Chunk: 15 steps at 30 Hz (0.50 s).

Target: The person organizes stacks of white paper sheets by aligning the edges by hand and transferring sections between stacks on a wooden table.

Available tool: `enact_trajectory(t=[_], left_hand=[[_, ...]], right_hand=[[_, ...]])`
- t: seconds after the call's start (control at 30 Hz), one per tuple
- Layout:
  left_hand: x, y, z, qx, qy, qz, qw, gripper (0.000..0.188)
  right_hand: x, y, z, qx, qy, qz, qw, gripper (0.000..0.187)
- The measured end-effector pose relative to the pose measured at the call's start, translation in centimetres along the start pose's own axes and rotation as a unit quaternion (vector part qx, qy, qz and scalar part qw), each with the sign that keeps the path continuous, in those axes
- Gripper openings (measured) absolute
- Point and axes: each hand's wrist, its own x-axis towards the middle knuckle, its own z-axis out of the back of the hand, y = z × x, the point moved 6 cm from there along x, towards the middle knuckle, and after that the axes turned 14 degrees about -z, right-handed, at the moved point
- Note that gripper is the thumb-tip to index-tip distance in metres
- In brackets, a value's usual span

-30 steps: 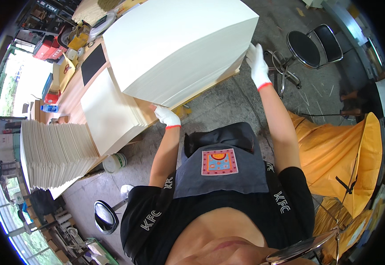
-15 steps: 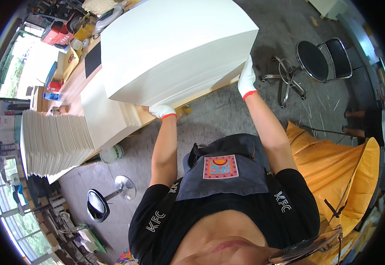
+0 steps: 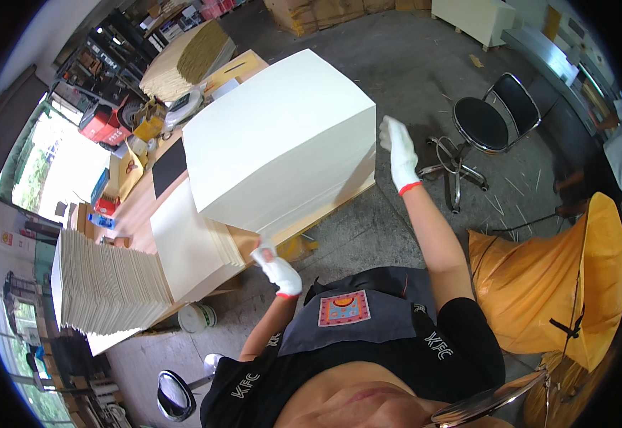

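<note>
In what looks like squaring the tall white stack (image 3: 282, 128), the right hand (image 3: 401, 158), fingers loosely extended, and left hand (image 3: 278, 272), fingers too blurred to tell, next need even contact.

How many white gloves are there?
2. One is on the left hand, near the low white stack; the other is on the right hand, beside the tall white stack. More could be hidden.
</note>
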Motion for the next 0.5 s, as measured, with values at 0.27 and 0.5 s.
enact_trajectory(t=[0.27,0.5], left_hand=[[8.6,-24.5,-24.8,0.110,0.505,-0.503,0.692,0.021],[14.9,-18.1,-32.9,0.326,0.616,-0.351,0.626,0.032]], right_hand=[[-4.4,15.3,-5.6,-0.578,-0.017,0.079,0.812,0.063],[-5.4,19.6,-10.1,-0.670,-0.041,0.376,0.639,0.045]])
